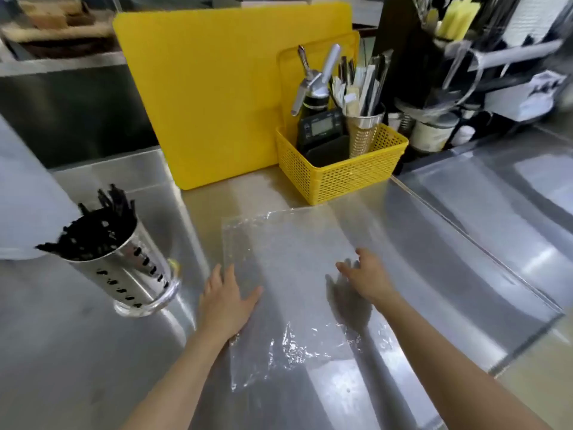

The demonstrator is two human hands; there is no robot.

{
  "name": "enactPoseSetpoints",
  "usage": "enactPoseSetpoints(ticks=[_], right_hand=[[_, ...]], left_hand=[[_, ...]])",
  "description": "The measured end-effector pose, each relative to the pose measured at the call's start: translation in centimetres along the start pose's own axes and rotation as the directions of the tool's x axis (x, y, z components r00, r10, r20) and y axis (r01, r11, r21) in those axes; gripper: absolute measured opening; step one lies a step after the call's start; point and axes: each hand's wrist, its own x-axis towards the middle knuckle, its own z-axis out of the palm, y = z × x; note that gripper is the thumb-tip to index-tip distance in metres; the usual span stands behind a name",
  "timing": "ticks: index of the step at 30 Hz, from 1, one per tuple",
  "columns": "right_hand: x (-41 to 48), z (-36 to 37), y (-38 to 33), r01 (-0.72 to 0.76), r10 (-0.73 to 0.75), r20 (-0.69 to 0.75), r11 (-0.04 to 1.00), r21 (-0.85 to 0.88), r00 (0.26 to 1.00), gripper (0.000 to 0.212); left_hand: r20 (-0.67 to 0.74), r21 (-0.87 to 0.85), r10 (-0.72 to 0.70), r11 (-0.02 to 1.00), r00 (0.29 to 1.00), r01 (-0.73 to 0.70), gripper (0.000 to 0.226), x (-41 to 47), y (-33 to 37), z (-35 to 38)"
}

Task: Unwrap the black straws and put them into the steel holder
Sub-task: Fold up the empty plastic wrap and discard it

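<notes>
A bunch of black straws [96, 225] stands in the perforated steel holder [133, 274] at the left of the steel counter. A clear plastic wrapper [288, 265] lies flat and empty on the counter in the middle. My left hand [226, 301] rests flat, fingers apart, on the wrapper's left edge. My right hand [367, 276] hovers palm down just above the wrapper's right side, fingers spread, holding nothing.
A yellow cutting board [217, 97] leans at the back. Beside it a yellow basket [338, 173] holds a cream whipper, a timer and a steel cup of wrapped utensils. A black rack [465, 72] stands at the right. The counter's edge [483, 243] runs diagonally on the right.
</notes>
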Motion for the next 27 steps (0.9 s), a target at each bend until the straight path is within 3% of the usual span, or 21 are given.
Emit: enactPoseSetpoints(ticks=[3, 6, 8, 10, 12, 13, 18, 22, 25, 27], right_hand=[[0.4, 0.2, 1.0, -0.02, 0.02, 0.003, 1.0, 0.016, 1.0, 0.054], [0.8, 0.2, 1.0, -0.074, 0.066, 0.083, 0.993, 0.093, 0.994, 0.039], [1.3, 0.0, 1.0, -0.098, 0.07, 0.135, 0.971, 0.219, 0.988, 0.023], [1.4, -0.5, 1.0, -0.129, 0.049, 0.217, 0.918, 0.375, 0.975, 0.017], [1.2, -1.2, 1.1, -0.16, 0.011, 0.306, 0.87, 0.467, 0.952, 0.015], [1.2, -1.6, 1.2, -0.163, -0.01, 0.341, 0.864, 0.476, 0.94, 0.017], [2.0, -2.7, 2.3, -0.158, -0.092, 0.412, 0.831, 0.533, 0.906, 0.026], [2.4, -3.3, 3.2, -0.154, -0.163, 0.462, 0.804, 0.574, 0.872, 0.007], [2.4, -4.0, 3.4, -0.135, -0.217, 0.473, 0.786, 0.604, 0.854, 0.009], [2.2, -4.6, 3.4, -0.129, -0.253, 0.457, 0.747, 0.653, 0.853, 0.009]], left_hand=[[-0.038, -0.017, -0.106, 0.994, 0.994, 0.106, 0.094, -0.2, 0.4, 0.6], [-0.014, -0.18, -0.224, 0.959, 0.975, 0.218, 0.102, -0.2, 1.7, 0.1], [0.041, -0.273, -0.304, 0.913, 0.952, 0.303, 0.091, 0.2, 2.2, 0.0], [0.115, -0.453, -0.349, 0.815, 0.93, 0.361, 0.058, 0.7, 2.2, -0.1], [0.21, -0.638, -0.336, 0.664, 0.918, 0.389, 0.024, 0.9, 1.9, -0.3], [0.239, -0.672, -0.332, 0.622, 0.913, 0.402, 0.018, 1.0, 1.7, -0.4], [0.261, -0.677, -0.296, 0.623, 0.919, 0.392, 0.024, 0.3, 1.2, -1.2], [0.204, -0.678, -0.248, 0.662, 0.947, 0.32, 0.018, -0.2, 1.1, -1.8], [0.218, -0.749, -0.227, 0.585, 0.949, 0.312, 0.01, -0.3, 0.8, -2.3], [0.231, -0.781, -0.189, 0.549, 0.954, 0.298, 0.019, -0.4, 0.7, -2.7]])
